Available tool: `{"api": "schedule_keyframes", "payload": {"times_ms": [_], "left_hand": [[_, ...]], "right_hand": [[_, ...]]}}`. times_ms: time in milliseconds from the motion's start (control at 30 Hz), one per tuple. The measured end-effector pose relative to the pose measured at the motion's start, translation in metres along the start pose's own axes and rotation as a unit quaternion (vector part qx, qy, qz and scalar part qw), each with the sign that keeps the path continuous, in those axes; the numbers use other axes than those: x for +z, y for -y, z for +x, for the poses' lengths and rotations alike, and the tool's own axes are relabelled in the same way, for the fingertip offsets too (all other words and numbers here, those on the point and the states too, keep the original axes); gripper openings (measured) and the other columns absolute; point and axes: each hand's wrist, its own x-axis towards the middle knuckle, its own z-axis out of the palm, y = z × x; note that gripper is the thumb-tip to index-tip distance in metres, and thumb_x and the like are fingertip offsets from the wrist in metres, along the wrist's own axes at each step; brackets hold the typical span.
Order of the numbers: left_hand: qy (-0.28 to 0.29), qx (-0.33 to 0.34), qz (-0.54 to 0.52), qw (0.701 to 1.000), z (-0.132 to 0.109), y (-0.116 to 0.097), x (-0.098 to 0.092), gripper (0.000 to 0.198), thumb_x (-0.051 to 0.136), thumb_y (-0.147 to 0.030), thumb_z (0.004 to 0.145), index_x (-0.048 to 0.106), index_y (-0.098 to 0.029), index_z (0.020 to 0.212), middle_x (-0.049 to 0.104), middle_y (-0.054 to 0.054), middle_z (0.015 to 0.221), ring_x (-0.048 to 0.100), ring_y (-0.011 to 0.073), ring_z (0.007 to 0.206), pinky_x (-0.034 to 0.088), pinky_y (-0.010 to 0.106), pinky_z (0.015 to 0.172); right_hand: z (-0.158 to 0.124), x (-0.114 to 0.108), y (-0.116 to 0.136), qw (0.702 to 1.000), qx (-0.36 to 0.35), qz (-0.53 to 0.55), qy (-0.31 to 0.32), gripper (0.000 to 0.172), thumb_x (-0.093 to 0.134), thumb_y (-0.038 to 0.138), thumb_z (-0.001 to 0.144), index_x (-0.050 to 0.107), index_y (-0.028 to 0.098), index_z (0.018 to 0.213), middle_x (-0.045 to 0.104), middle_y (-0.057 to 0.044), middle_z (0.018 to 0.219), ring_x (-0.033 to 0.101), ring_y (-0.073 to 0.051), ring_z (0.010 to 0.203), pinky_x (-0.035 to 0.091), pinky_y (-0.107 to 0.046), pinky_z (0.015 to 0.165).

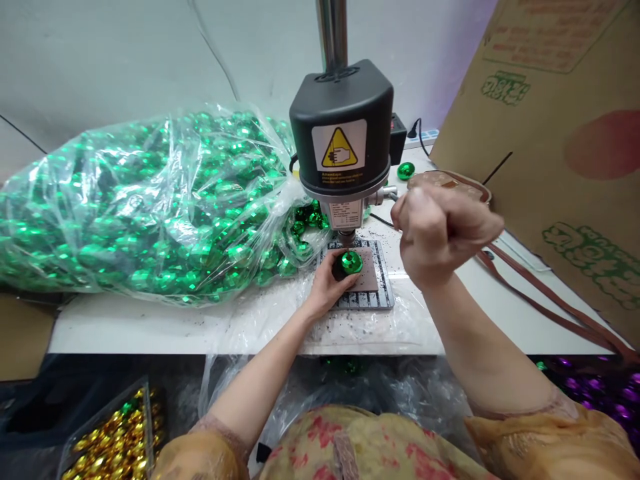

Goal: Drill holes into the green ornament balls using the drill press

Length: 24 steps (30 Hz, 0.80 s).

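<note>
In left hand [326, 285]: green ball [352, 261], gripped between thumb and fingers, thumb along its near side. Located over left half of board [371, 279], below chuck [347, 237]. Hidden by hand: any contact of ball with board. Chuck against ball or just clear of it: cannot tell.

At right hand [434, 228]: fingers curled into a fist, raised to the right of press [341, 127], near lever [388, 193]. Closed around lever or around nothing: cannot tell.

Under board: slotted base [386, 293], set toward front edge of table [100, 328]. Strewn around base: dark shavings. Along front edge below base: crumpled film [380, 337].

On front of press: warning label [341, 145], yellow triangle with hand symbol. From left edge of table to press: clear bag [150, 207], packed with green balls. Near back edge, right of press: loose ball [405, 171]. Near right edge: brown pouch [465, 182] with long strap [537, 283], beside carton [565, 120].

Below table, at left: gold balls [113, 437] in clear bin; at right: purple balls [600, 393].
</note>
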Motion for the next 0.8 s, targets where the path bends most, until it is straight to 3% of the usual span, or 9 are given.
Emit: {"api": "schedule_keyframes", "payload": {"times_ms": [100, 200, 267, 333, 433, 533, 600, 667, 800], "left_hand": [[-0.064, -0.008, 0.070, 0.995, -0.010, -0.011, -0.001, 0.047, 0.082, -0.031, 0.075, 0.061, -0.022, 0.115, 0.069, 0.008, 0.113, 0.065, 0.0284, 0.110, 0.053, 0.045, 0.096], [-0.088, 0.026, 0.136, 0.986, -0.040, -0.027, -0.010, 0.042, 0.082, -0.031, 0.073, 0.060, -0.024, 0.108, 0.069, 0.006, 0.102, 0.067, 0.0267, 0.097, 0.056, 0.042, 0.085], [-0.019, 0.077, 0.135, 0.988, -0.069, -0.036, -0.019, 0.044, 0.081, -0.034, 0.075, 0.059, -0.026, 0.112, 0.069, 0.005, 0.097, 0.068, 0.0237, 0.085, 0.057, 0.038, 0.073], [0.106, 0.160, 0.137, 0.972, -0.101, -0.042, -0.028, 0.051, 0.079, -0.042, 0.077, 0.056, -0.027, 0.121, 0.070, 0.005, 0.091, 0.068, 0.0230, 0.075, 0.058, 0.037, 0.062], [0.235, 0.302, 0.260, 0.886, -0.141, -0.041, -0.037, 0.041, 0.071, -0.042, 0.086, 0.061, -0.026, 0.122, 0.071, 0.008, 0.086, 0.068, 0.0252, 0.071, 0.057, 0.039, 0.055], [0.288, 0.342, 0.339, 0.828, -0.158, -0.033, -0.040, 0.029, 0.062, -0.034, 0.092, 0.066, -0.028, 0.121, 0.073, 0.010, 0.106, 0.072, 0.0249, 0.085, 0.062, 0.037, 0.068], [0.269, 0.361, 0.324, 0.832, -0.154, -0.026, -0.042, 0.029, 0.059, -0.042, 0.095, 0.066, -0.030, 0.121, 0.073, 0.010, 0.110, 0.072, 0.0238, 0.086, 0.062, 0.036, 0.070], [0.191, 0.370, 0.295, 0.860, -0.132, -0.021, -0.046, 0.030, 0.056, -0.039, 0.097, 0.064, -0.028, 0.125, 0.074, 0.010, 0.105, 0.071, 0.0235, 0.085, 0.062, 0.036, 0.070], [0.039, 0.283, 0.337, 0.897, -0.045, -0.014, -0.067, 0.048, 0.043, -0.006, 0.094, 0.054, -0.024, 0.137, 0.071, 0.011, 0.113, 0.068, 0.0250, 0.110, 0.058, 0.043, 0.094]], "right_hand": [[0.017, 0.008, 0.008, 0.998, 0.008, 0.052, -0.047, 0.050, 0.064, 0.027, 0.089, 0.031, 0.020, 0.052, 0.028, 0.006, 0.046, 0.032, -0.007, 0.041, 0.025, -0.030, 0.042], [0.026, 0.011, 0.009, 0.998, 0.016, 0.058, -0.029, 0.050, 0.067, 0.030, 0.089, 0.033, 0.020, 0.054, 0.028, 0.006, 0.047, 0.033, -0.008, 0.041, 0.027, -0.031, 0.043], [0.026, 0.010, 0.009, 0.998, 0.011, 0.055, -0.020, 0.051, 0.067, 0.034, 0.090, 0.033, 0.021, 0.055, 0.028, 0.005, 0.048, 0.033, -0.008, 0.042, 0.028, -0.031, 0.043], [0.024, 0.009, 0.008, 0.999, 0.009, 0.047, -0.019, 0.052, 0.066, 0.037, 0.091, 0.032, 0.021, 0.055, 0.028, 0.005, 0.049, 0.033, -0.008, 0.042, 0.028, -0.032, 0.043], [0.023, 0.007, 0.008, 0.999, 0.015, 0.046, -0.018, 0.052, 0.065, 0.037, 0.092, 0.032, 0.021, 0.056, 0.030, 0.005, 0.050, 0.034, -0.008, 0.042, 0.028, -0.032, 0.044], [0.023, 0.006, 0.009, 0.998, 0.030, 0.051, -0.013, 0.053, 0.066, 0.037, 0.091, 0.031, 0.021, 0.055, 0.031, 0.005, 0.050, 0.035, -0.008, 0.044, 0.029, -0.031, 0.045], [0.023, 0.006, 0.010, 0.998, 0.040, 0.052, -0.012, 0.054, 0.067, 0.039, 0.091, 0.030, 0.021, 0.055, 0.031, 0.005, 0.050, 0.034, -0.007, 0.044, 0.030, -0.031, 0.045], [0.023, 0.005, 0.011, 0.997, 0.048, 0.054, -0.012, 0.054, 0.067, 0.040, 0.090, 0.030, 0.021, 0.056, 0.031, 0.005, 0.050, 0.034, -0.007, 0.044, 0.031, -0.031, 0.045], [0.023, 0.005, 0.011, 0.997, 0.046, 0.057, -0.008, 0.055, 0.068, 0.039, 0.090, 0.029, 0.021, 0.055, 0.032, 0.005, 0.050, 0.034, -0.007, 0.044, 0.030, -0.032, 0.045]]}}
